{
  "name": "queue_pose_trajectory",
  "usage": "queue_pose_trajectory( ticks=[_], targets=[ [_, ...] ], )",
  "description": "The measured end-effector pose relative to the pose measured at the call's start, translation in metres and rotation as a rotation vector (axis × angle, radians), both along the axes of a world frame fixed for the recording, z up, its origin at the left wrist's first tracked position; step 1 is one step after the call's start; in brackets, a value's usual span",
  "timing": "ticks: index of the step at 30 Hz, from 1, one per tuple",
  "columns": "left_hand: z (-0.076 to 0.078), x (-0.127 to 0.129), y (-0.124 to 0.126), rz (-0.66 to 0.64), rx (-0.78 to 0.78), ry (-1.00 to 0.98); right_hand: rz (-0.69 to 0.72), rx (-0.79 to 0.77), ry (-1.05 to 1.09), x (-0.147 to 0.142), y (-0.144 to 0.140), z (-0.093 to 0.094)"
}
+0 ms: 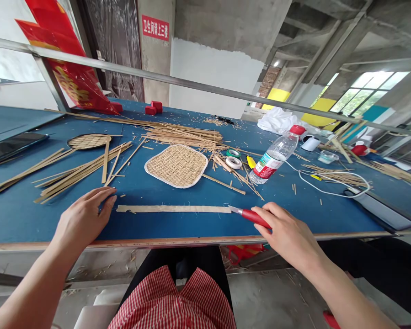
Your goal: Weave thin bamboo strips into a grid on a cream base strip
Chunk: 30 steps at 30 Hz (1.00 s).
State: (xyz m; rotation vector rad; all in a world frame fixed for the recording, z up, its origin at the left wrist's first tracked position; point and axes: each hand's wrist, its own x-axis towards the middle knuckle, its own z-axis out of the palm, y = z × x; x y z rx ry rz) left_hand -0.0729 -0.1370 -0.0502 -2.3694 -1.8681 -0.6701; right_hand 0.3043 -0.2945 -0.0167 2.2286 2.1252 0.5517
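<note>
A pale flat strip (178,209) lies straight along the near part of the blue table. My left hand (83,217) hovers just past its left end, holding nothing, thumb and fingers apart. In my right hand (289,233) is a red-handled knife (255,218), its short blade pointing left and its tip at the strip's right end. Behind the strip rests a woven mat (176,166) with a white-edged rim and rounded corners. To the left, several thin bamboo-like strips (83,171) lie in a loose bundle, one end close to my left hand.
A water bottle (275,155) with a red cap stands right of centre, beside green tape (233,153) and white tape (233,162). A round woven piece (89,141) and a phone (15,145) lie at left. More strips (188,135) are piled behind. A white cable (335,172) loops at right.
</note>
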Motion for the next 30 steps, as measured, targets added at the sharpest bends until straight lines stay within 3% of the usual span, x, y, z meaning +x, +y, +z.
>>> queue_pose_trajectory(
  ticks=[6,10,22,30],
  targets=[
    [-0.001,-0.001,0.0,-0.006,0.025,0.01,0.076,-0.014,-0.013,0.001,0.004,0.002],
    [-0.001,-0.001,0.0,-0.01,0.042,0.026,0.136,-0.045,-0.004,-0.002,0.006,0.014],
    [-0.002,-0.002,0.001,-0.034,0.027,0.058,0.127,-0.314,-0.183,-0.034,0.029,0.05],
    [-0.007,-0.003,0.002,-0.06,0.046,0.038,0.078,-0.332,-0.224,-0.046,0.038,0.058]
  ],
)
